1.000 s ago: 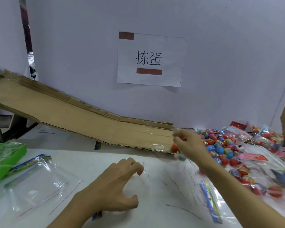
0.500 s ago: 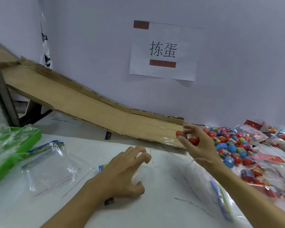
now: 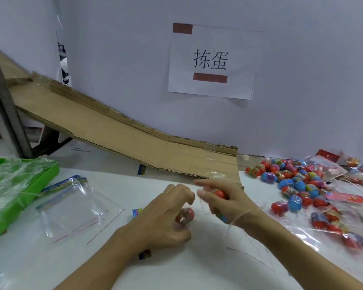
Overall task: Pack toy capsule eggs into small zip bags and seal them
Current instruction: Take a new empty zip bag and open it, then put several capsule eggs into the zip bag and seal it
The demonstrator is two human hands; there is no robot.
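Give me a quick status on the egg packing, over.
Left hand holds a red egg over the table. Right hand grips another red egg. Loose egg pile at right, empty zip bags at left. Nothing in the way.

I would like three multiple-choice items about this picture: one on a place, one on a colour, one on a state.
1. Where does the loose pile of capsule eggs lie?
A. right of the cardboard ramp
B. in the tray
C. on the ramp

2. What colour is the tray at the left?
A. red
B. green
C. grey

3. What does the right hand do?
A. lies flat
B. presses the paper sign
C. holds a red egg

Answers: 1 A, the eggs spread on the table past the ramp's low end; 2 B, its rim is bright green; 3 C, its fingers curl around the egg.
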